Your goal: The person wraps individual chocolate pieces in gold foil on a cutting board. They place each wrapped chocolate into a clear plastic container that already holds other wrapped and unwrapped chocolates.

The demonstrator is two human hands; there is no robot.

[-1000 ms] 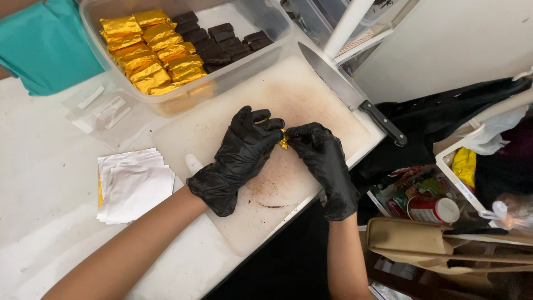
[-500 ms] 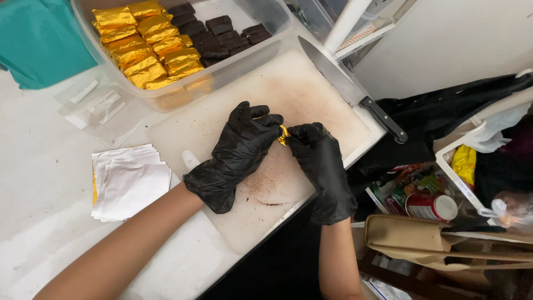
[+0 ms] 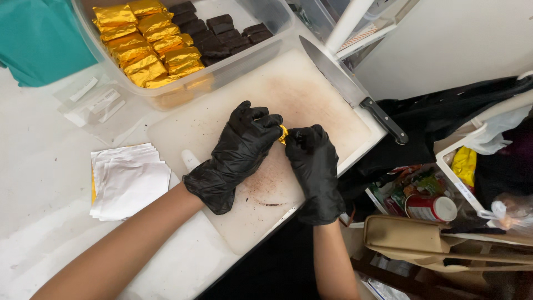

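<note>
Together the gloved left hand (image 3: 240,150) and right hand (image 3: 312,161) pinched a small gold-foil piece (image 3: 283,134) shut between fingertips, apparently to fold its wrapper; it hovered over the cutting board (image 3: 311,100). Wrapped pieces filled the far tub (image 3: 244,55); a knife (image 3: 350,89) lay right.

A white bench (image 3: 39,183) fills the left side, evenly lit, with a teal cloth (image 3: 39,39) lying at its far corner. To the right stands a plain pale wall (image 3: 466,39), with a white rail (image 3: 347,22) slanting in front of it. Below the bench edge, a tan bag (image 3: 411,236) sits beside a white basket (image 3: 452,166) and black cloth (image 3: 444,116).
</note>
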